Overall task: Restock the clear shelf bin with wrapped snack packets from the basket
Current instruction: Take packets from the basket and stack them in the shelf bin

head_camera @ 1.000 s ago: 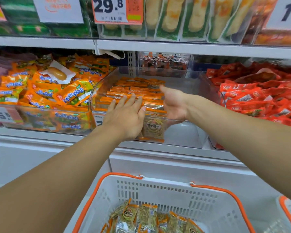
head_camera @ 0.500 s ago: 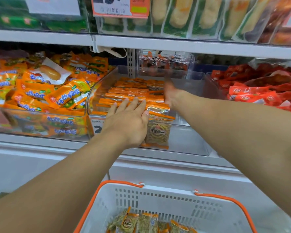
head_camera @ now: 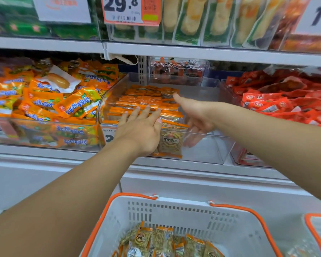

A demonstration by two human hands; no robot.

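Observation:
The clear shelf bin (head_camera: 208, 149) stands on the middle shelf, its left half filled with upright orange-edged snack packets (head_camera: 150, 101). My left hand (head_camera: 140, 129) lies flat against the front rows of packets, fingers spread, holding nothing. My right hand (head_camera: 195, 117) is inside the bin to the right of the packets, palm turned toward them, fingers apart and empty. Below, a white basket with orange rim (head_camera: 228, 227) holds several more of the same packets (head_camera: 165, 242).
A bin of orange and green packets (head_camera: 44, 108) sits to the left, a bin of red packets (head_camera: 285, 102) to the right. A small clear box (head_camera: 178, 71) stands behind. The upper shelf carries a 29.8 price tag (head_camera: 131, 11). A second basket's corner (head_camera: 319, 236) shows at right.
My right hand drew back from deep in the bin toward its front and turned palm-in beside the packets. My left hand stayed pressed on the front rows. The camera shifted slightly.

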